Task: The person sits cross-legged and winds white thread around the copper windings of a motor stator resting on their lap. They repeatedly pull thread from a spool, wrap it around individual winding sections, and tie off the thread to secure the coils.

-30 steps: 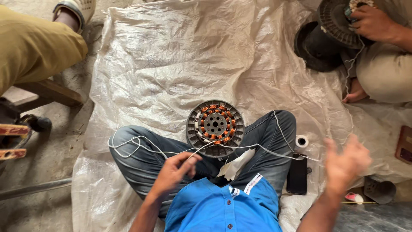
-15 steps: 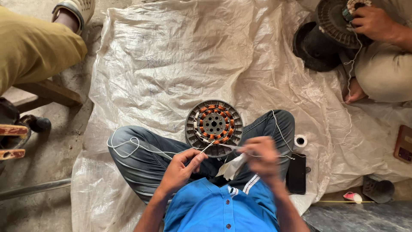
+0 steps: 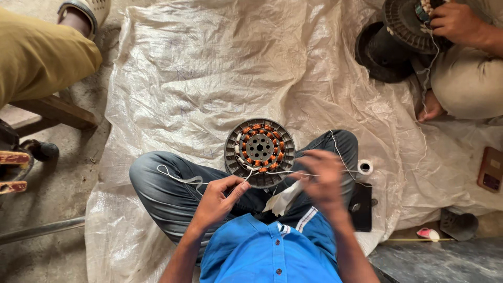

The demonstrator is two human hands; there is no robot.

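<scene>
Two hands at the motor core: thin string pinched by left hand; right hand blurred, grip unclear. Core judged heavy, rigid; best held by rim.

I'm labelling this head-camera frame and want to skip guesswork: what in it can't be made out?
- Right hand: motion-blurred, so its grip on the string is unclear.
- Stator: near rim hidden behind both hands.
- Left hand: fingertips pinch the string; the contact is too small to see.
- Co-worker's hand: its work is cut off by the top edge.
</scene>
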